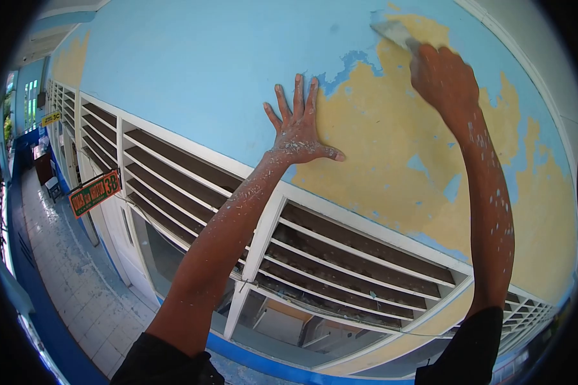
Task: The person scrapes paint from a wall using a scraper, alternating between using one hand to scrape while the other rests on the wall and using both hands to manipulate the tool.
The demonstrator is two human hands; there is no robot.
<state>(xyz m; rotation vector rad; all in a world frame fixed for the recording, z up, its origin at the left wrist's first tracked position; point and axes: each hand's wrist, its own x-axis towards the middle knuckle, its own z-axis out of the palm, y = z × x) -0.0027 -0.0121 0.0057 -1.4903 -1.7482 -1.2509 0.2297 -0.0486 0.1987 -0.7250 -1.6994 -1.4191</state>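
My left hand lies flat on the wall with its fingers spread, at the border between blue paint and a bare yellowish patch. Flecks of paint dot its back and the forearm. High on the right, my right hand is closed round the handle of a scraper. The scraper's wide blade points up and left and touches the wall where blue paint meets the yellowish surface. Small blue remnants of paint show below my right hand.
White-framed louvre slats run below the painted wall, with glass panes under them. A hanging sign sticks out at left above a tiled walkway. A yellow sign and a dark cabinet stand farther back.
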